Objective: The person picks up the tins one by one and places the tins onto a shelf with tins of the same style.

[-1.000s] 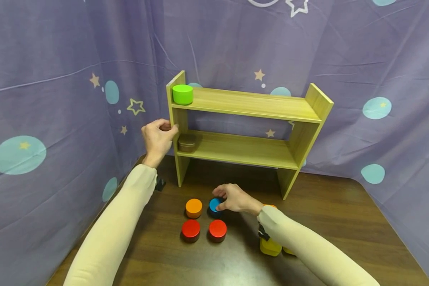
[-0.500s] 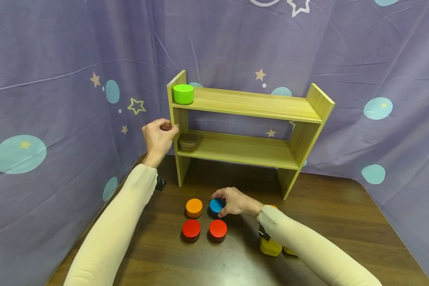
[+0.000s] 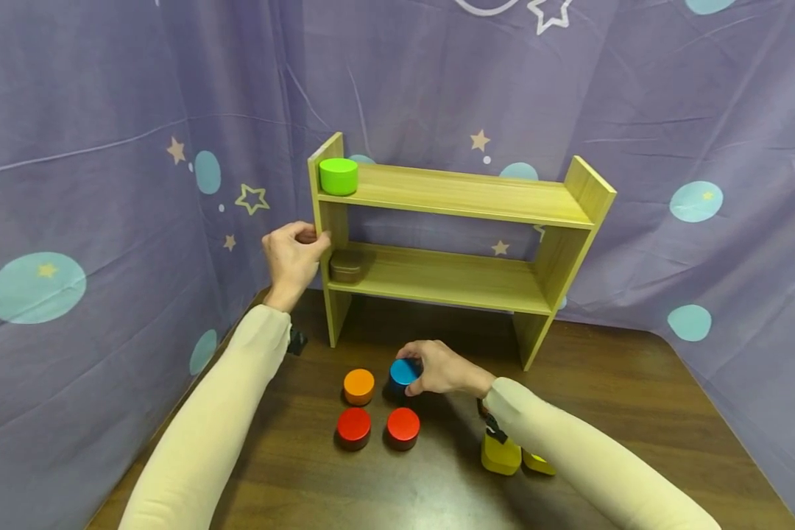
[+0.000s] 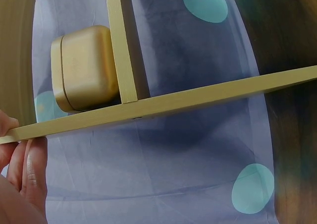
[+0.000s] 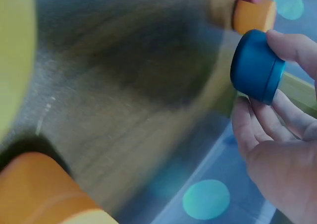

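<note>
A blue container (image 3: 403, 374) is being held at the lower centre of the head view, pinched between the thumb and fingers of the right hand (image 3: 440, 366). A pick-up step is judged to be under way; whether the base is touching the table (image 3: 291, 456) cannot be told. For the next move, an even pinch appears to be called for, with clearance from the neighbours: an orange container (image 3: 358, 386) is standing just to the left, and two red containers (image 3: 403, 425) are standing just below. At left of centre, the side panel of a wooden shelf unit (image 3: 335, 218) is being pinched by the left hand (image 3: 291, 256), presumably for steadiness. A green container (image 3: 338, 177) is being borne at the left end of the upper level, a brown container (image 3: 347, 268) at the left end of the lower. At lower right, yellow items (image 3: 500, 456) are being partly covered by the right sleeve (image 3: 570, 449). Glare is being reflected from the table's dark wood grain at the bottom. The background is being formed by a purple curtain (image 3: 119, 191) with stars and pale ovals.
</note>
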